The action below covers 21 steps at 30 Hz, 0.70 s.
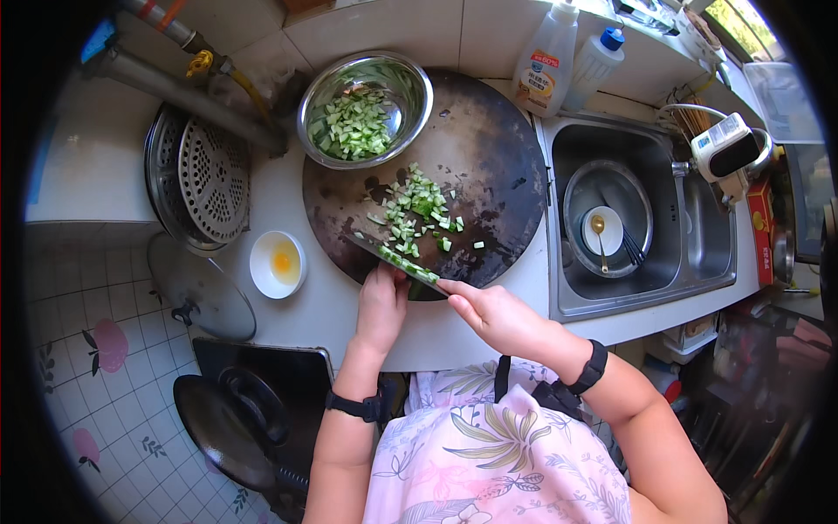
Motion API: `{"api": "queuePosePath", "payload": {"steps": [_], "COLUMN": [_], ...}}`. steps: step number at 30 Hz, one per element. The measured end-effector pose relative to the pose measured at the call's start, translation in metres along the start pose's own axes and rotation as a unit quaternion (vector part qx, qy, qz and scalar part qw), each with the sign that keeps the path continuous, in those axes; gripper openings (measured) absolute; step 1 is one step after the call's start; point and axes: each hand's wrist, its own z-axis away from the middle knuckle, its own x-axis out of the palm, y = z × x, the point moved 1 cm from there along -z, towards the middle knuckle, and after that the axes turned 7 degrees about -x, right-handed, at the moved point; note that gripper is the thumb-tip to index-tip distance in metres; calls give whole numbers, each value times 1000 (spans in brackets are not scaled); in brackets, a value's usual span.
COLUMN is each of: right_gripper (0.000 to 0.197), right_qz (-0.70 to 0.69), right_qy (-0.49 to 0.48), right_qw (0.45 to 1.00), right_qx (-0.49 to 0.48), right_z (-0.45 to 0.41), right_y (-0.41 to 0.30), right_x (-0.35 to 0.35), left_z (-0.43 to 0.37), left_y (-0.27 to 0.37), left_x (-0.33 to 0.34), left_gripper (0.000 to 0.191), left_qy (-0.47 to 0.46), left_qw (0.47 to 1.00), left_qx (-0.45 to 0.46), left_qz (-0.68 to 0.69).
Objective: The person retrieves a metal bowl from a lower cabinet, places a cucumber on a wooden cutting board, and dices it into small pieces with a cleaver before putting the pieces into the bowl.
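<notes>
My right hand [488,314] is closed around the handle of a kitchen knife [396,262], whose blade slants over the near edge of a round, dark-stained cutting board [497,150]. Bits of cut green vegetable cling along the blade. My left hand [382,304] is just behind the blade; its fingertips are hidden there, so what they hold cannot be seen. Diced green vegetable [419,203], perhaps cucumber, lies scattered beyond the knife. A steel bowl [409,124] with more green dice [357,124] stands at the board's far left.
Left of the board is a white bowl [262,278] with raw egg; steel steamer racks [213,180] and a glass lid [216,295] lean nearby. A frying pan [219,432] is lower left. Right are two bottles [543,65] and a sink [661,288] holding a basin and bowl.
</notes>
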Motion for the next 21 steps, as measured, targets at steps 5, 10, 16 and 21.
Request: {"api": "queuePosePath", "payload": {"steps": [5, 10, 16, 21], "right_gripper": [40, 39, 40, 40], "right_qz": [-17, -6, -7, -10], "right_qy": [1, 1, -5, -4], "right_qw": [1000, 1000, 1000, 1000], "right_qx": [-7, -23, -11, -11], "right_z": [5, 6, 2, 1], "right_y": [-5, -7, -7, 0], "right_x": [4, 7, 8, 15], "left_z": [5, 5, 7, 6], "left_y": [-2, 4, 3, 3], "left_x": [-3, -10, -10, -10], "left_gripper": [24, 24, 25, 26], "left_qy": [-15, -7, 5, 19], "left_qw": [999, 999, 998, 999], "left_qx": [-41, -48, -61, -40], "left_qz": [16, 7, 24, 16]}}
